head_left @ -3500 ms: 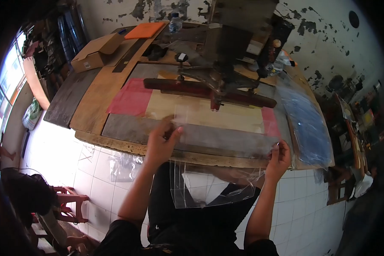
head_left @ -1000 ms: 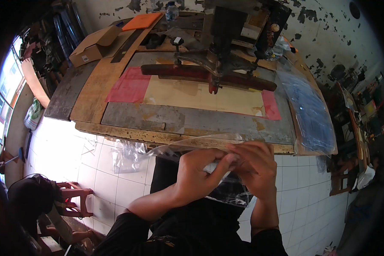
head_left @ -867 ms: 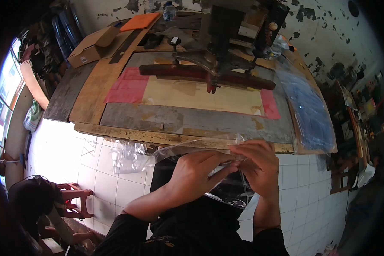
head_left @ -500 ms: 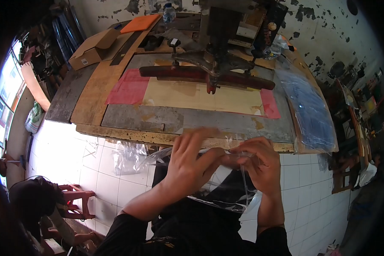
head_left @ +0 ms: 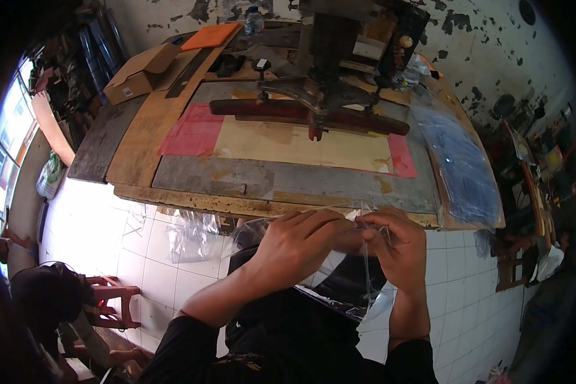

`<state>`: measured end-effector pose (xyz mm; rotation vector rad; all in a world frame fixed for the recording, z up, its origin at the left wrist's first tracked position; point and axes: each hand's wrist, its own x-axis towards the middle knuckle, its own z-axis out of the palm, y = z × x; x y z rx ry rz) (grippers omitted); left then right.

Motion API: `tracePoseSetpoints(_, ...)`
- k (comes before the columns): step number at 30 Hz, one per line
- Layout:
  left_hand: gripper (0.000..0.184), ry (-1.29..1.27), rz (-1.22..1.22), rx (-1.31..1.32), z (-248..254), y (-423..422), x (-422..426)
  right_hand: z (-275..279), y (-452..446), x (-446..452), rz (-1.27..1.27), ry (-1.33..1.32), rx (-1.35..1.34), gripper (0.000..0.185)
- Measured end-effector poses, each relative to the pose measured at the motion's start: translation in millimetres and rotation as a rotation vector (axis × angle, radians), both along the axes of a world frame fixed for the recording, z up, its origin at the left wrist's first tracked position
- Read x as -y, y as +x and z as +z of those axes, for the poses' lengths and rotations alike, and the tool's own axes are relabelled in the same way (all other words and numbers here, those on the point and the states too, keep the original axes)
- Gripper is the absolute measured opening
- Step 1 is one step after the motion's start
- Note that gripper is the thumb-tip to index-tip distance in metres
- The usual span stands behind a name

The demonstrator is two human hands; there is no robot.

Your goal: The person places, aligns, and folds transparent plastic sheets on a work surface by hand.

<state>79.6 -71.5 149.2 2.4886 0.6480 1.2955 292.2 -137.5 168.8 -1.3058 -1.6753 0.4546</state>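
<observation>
A clear plastic sheet [head_left: 349,281] hangs in front of my body, just off the worktable's front edge. My right hand [head_left: 400,249] pinches its upper edge between thumb and fingers. My left hand [head_left: 304,243] is closed over the same edge, its fingertips nearly meeting the right hand's. The fold of plastic between the fingers is partly hidden. Beyond my hands stands a press with a dark red bar [head_left: 288,115], its bar above a cream sheet [head_left: 301,150] flanked by pink pieces [head_left: 192,131] on the grey plate [head_left: 262,182].
A stack of clear plastic sheets [head_left: 464,173] lies at the table's right end. An open cardboard box [head_left: 137,73], an orange pad [head_left: 211,36] and a water bottle [head_left: 254,22] stand at the back. Loose plastic [head_left: 192,240] hangs below the front edge. Another person [head_left: 51,301] sits low at left.
My left hand's fingers, raised and blurred before, have come down onto the plastic edge close to my right hand. The right hand keeps its pinch with only a slight shift.
</observation>
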Motion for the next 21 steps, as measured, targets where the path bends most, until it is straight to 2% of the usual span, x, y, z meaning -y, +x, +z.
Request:
tracePoseSetpoints(3, 0.021, -0.107, -0.012, 0.082, 5.5, 3.7, 5.1, 5.6, -5.1, 3.0, 0.002, -0.042, -0.054, 0.025)
tracePoseSetpoints(21, 0.021, -0.019, 0.002, 0.069, -5.7, 11.7, 1.8, 0.2, -4.8, 2.1, 0.044, -0.076, -0.219, 0.018)
